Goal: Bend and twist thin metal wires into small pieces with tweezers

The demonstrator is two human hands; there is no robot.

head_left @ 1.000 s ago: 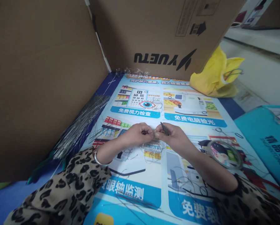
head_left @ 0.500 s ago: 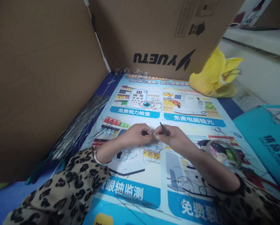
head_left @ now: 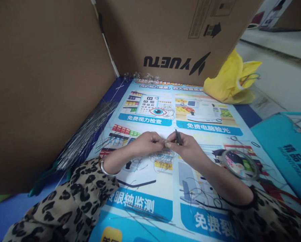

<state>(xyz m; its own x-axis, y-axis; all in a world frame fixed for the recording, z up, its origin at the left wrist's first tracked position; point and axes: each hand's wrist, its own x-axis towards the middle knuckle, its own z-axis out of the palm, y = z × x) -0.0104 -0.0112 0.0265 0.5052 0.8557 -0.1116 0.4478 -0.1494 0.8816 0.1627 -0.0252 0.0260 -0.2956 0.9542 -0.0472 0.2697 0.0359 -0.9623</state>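
Note:
Above the middle of the printed sheet, my left hand (head_left: pixel 152 143) and my right hand (head_left: pixel 182 144) meet fingertip to fingertip. The left fingers are pinched on thin wire, most of it hidden by them. Dark narrow jaws of what look like small pliers (head_left: pixel 178 137) stick up out of my right hand, their handles hidden in the palm. The right thumb and forefinger press together at the same spot as the left fingertips. Loops of thin wire (head_left: pixel 163 156) show just below both hands; whether they hang or lie on the sheet I cannot tell.
Cardboard panels (head_left: pixel 130 37) wall off the back and left. A bundle of straight wires (head_left: pixel 85 137) lies at left. On the right are a yellow bag (head_left: pixel 226 84), a teal box (head_left: pixel 284 151) and a clear ring-shaped coil (head_left: pixel 253 173). Loose wire pieces (head_left: pixel 145 215) lie in front.
The pliers in my right hand have turned more upright, their tip shifting slightly right. My left fingers have closed up a little; both hands stay at the same place.

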